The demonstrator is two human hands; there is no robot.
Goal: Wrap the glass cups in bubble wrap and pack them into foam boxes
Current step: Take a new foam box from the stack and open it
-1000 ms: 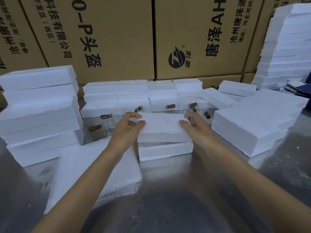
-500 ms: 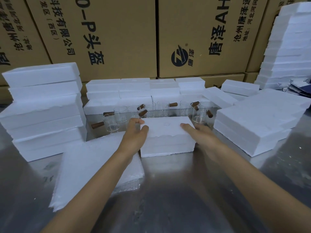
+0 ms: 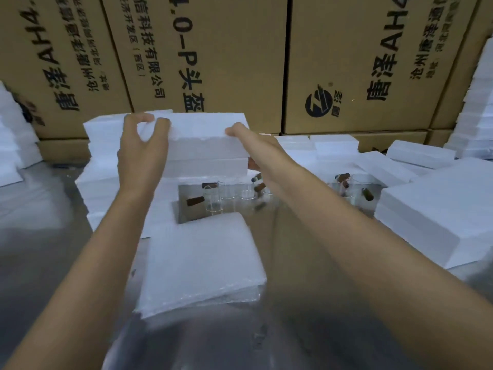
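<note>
I hold a closed white foam box (image 3: 205,145) up in the air above the table, level with the left foam stack. My left hand (image 3: 141,148) grips its left end, thumb and fingers curled over the top edge. My right hand (image 3: 248,145) grips its right end, fingers partly hidden behind the box. Below it, several clear glass cups (image 3: 226,193) with brown wooden handles stand on the metal table. A stack of bubble wrap sheets (image 3: 200,263) lies in front of the cups.
A foam box stack (image 3: 104,166) rises at the left, right behind the held box. More foam boxes (image 3: 440,209) lie at the right and along the back. Large printed cardboard cartons (image 3: 346,62) form the back wall. The table (image 3: 40,263) is shiny metal.
Both hands have lifted the closed foam box off the table, up and to the left, toward the left foam stack. The view has turned left with it.
</note>
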